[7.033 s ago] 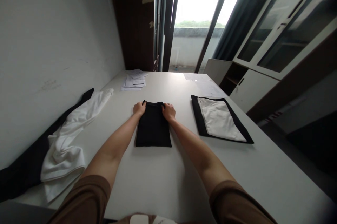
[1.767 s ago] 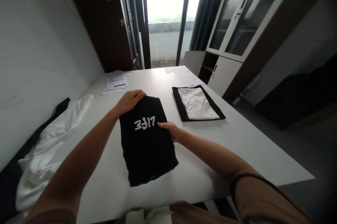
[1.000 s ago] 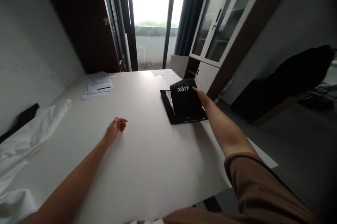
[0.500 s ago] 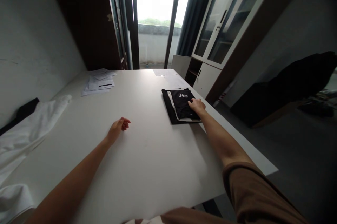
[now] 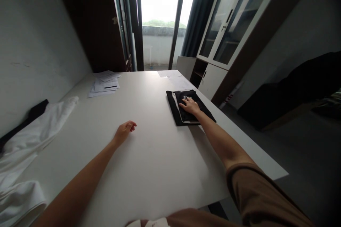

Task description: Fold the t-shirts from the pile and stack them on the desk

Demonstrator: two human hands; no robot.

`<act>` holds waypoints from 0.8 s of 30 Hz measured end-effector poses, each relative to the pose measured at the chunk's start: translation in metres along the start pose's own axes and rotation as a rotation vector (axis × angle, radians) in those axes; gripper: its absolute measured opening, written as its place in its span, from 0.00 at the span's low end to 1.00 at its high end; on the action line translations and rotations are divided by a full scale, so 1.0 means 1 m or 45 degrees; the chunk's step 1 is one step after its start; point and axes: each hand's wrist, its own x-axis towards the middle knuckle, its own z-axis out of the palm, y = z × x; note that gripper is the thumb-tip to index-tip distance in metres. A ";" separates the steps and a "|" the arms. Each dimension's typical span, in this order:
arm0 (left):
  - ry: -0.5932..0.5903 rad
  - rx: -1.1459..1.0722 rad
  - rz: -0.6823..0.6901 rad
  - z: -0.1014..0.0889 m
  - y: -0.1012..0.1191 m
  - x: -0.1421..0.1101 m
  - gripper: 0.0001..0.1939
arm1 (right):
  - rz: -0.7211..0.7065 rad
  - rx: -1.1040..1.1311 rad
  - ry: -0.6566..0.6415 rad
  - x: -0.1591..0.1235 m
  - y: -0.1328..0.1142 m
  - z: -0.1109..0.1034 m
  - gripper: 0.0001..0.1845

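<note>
A flat stack of folded black cloth (image 5: 173,109), with a white layer showing between, lies near the right edge of the white table (image 5: 149,170). On top of it rests my right hand (image 5: 190,106), its fingers spread and flat, partly covering white printed characters. My left hand (image 5: 126,129) is over the table left of the stack, with its fingers curled in. Whatever those fingers may hold is hidden from this angle.
Papers (image 5: 105,84) lie at the table's far left, and more sheets (image 5: 173,79) at its far right corner. White cloth (image 5: 42,124) with a black piece (image 5: 26,117) runs along the left side. A glass-door cabinet (image 5: 223,28) stands beyond the right edge.
My right hand has moved left from the stack's right side onto its middle, and its fingers have spread over the print. My left hand stays curled in nearly the same place.
</note>
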 end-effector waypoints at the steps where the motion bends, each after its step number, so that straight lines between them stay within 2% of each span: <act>1: -0.010 0.059 0.017 0.001 0.000 -0.001 0.26 | 0.001 0.008 0.019 0.007 0.002 -0.005 0.36; 4: -0.064 0.251 0.073 0.003 0.000 -0.002 0.24 | -0.018 0.023 0.137 0.026 0.001 -0.018 0.35; 6: -0.090 0.338 0.096 0.002 -0.001 -0.003 0.24 | -0.034 0.037 0.180 0.035 -0.005 -0.019 0.34; 8: -0.103 0.378 0.108 0.002 -0.003 -0.003 0.24 | -0.025 0.044 0.090 0.038 -0.010 -0.015 0.34; 11: -0.131 0.403 0.139 0.000 -0.004 -0.002 0.23 | 0.037 0.043 -0.142 0.040 -0.015 -0.006 0.34; 12: -0.139 0.415 0.151 0.000 -0.004 -0.002 0.22 | 0.057 0.053 -0.163 0.040 -0.016 -0.004 0.35; 16: -0.126 0.476 0.161 0.002 -0.001 -0.004 0.21 | 0.071 0.116 -0.066 0.038 -0.015 -0.005 0.37; 19: -0.131 0.520 0.174 0.003 0.003 -0.006 0.20 | 0.104 0.105 -0.053 0.038 -0.007 0.001 0.37; 21: -0.153 0.569 0.192 0.000 0.003 -0.004 0.18 | 0.168 0.064 0.106 0.046 0.003 0.011 0.37; 22: -0.155 0.615 0.214 -0.002 0.002 -0.002 0.17 | 0.183 0.059 0.123 0.052 0.008 0.017 0.37; 24: -0.109 0.740 0.237 -0.010 -0.001 0.001 0.16 | 0.154 0.056 0.014 0.063 0.018 0.027 0.37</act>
